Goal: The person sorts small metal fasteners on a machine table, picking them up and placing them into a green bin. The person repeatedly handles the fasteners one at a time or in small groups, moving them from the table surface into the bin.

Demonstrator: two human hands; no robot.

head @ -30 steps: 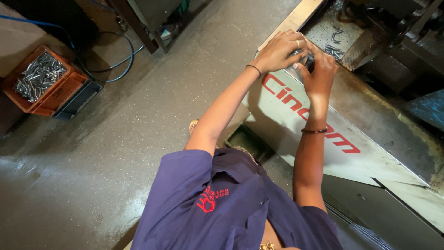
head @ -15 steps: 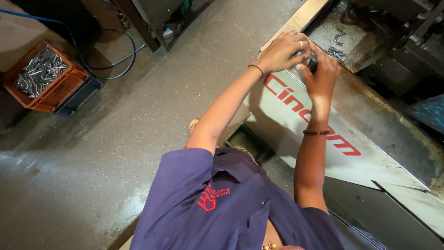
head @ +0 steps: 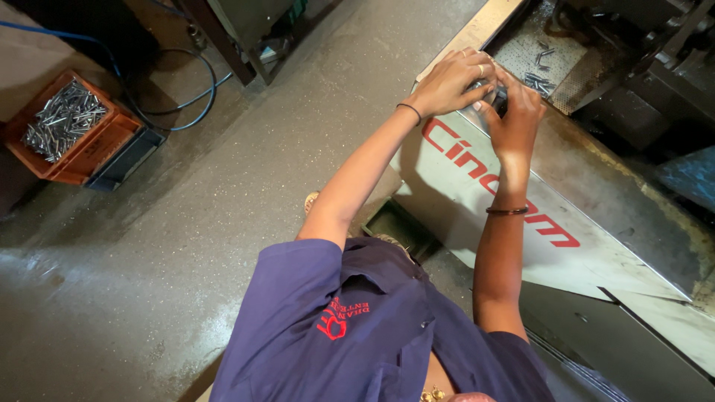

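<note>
Still, your left hand [head: 450, 80] and right hand [head: 515, 115] stay cupped together around a small dark metal part [head: 497, 95] at the upper right, on the machine's edge [head: 477, 33], so the grip seems barely changed.

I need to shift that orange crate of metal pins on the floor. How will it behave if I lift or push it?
The orange crate is heaped with metal pins, so it is probably heavy for its size. Its walls look like stiff plastic, so it should hold its shape. The pins lie loose and crisscrossed, so tilting would likely send them sliding or spilling. Pushed on the rough concrete floor, it may drag.
</note>
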